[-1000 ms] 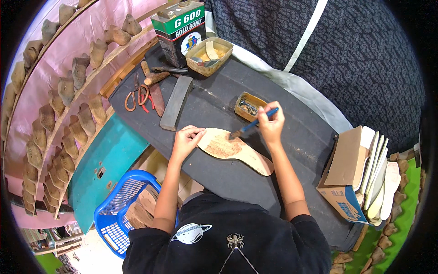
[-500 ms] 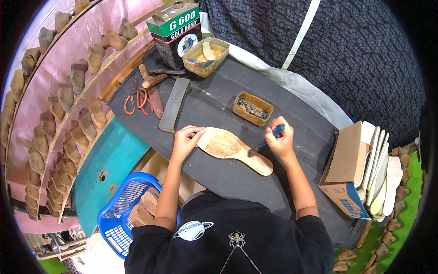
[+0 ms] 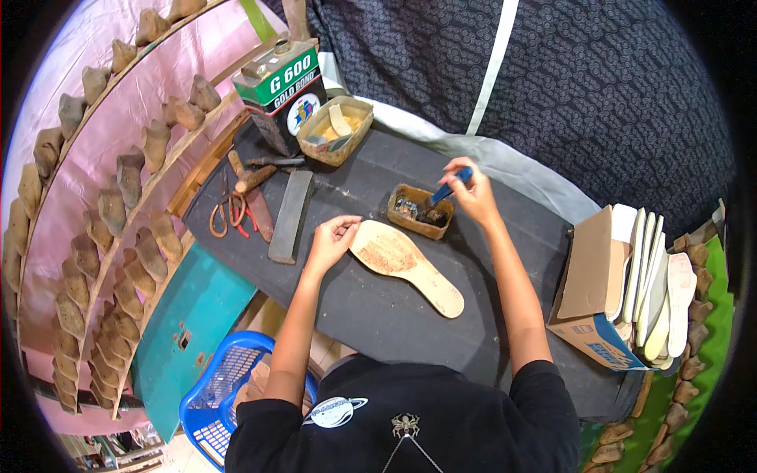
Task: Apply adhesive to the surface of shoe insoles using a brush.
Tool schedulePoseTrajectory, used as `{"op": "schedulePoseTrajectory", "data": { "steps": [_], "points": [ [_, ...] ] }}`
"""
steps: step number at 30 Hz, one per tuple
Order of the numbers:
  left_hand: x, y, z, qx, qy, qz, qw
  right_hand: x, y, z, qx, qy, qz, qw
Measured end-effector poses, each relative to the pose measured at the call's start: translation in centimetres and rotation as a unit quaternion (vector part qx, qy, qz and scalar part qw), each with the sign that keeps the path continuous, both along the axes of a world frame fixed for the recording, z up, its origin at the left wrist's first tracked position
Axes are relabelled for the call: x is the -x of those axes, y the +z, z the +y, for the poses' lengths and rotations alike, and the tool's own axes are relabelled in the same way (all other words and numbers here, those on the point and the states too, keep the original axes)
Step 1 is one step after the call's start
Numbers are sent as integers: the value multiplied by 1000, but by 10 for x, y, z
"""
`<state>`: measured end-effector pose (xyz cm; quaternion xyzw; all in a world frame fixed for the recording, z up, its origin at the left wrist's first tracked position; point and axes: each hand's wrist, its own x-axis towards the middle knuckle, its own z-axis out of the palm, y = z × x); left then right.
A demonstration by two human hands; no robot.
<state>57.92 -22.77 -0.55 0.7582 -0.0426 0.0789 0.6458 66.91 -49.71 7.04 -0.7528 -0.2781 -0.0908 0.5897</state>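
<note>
Grasps a blue-handled brush [image 3: 444, 191], angled down into the small rectangular tray [image 3: 415, 225], in the right hand's [image 3: 472, 195] closed grip, with the insole [image 3: 410, 268] at seven o'clock, lying ten-to-four, nearer the half-curled left hand [image 3: 330, 243], hold impossible to tell.

I could see a green-and-black metal can [image 3: 272, 124] at the table's [image 3: 371, 315] far left, with a larger tub [image 3: 335, 153] beside it, which held a pale flat piece. Nearer lay scissors [image 3: 227, 197] with orange-brown handles, a wooden-handled tool [image 3: 256, 178], and a grey oblong block [image 3: 291, 217]. Curved rows of wooden shoe lasts [image 3: 130, 175] lined the left, pink sheeting [image 3: 193, 51] behind them. I had a teal panel [image 3: 189, 315] and a blue basket [image 3: 209, 394] low on that side. On the right, a cardboard box [image 3: 579, 288] held pale sole-shaped pieces [image 3: 680, 299]; beyond hung dark patterned cloth [image 3: 583, 102] with a white strip [image 3: 493, 67].
</note>
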Motion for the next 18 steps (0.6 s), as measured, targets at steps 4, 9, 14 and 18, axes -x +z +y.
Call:
{"op": "schedulePoseTrajectory", "data": {
  "steps": [4,9,14,18],
  "points": [
    [-10,-1,-3,-18,-5,7,1000,-20,0,13,13,91,0,996],
    [-17,-6,-2,3,-12,34,999,-39,-3,25,67,157,25,985],
    [-17,-3,-4,36,-17,44,998,-50,-4,32,163,214,34,963],
    [-16,1,-5,13,-1,56,998,-51,-5,34,153,230,38,960]
  ]
}}
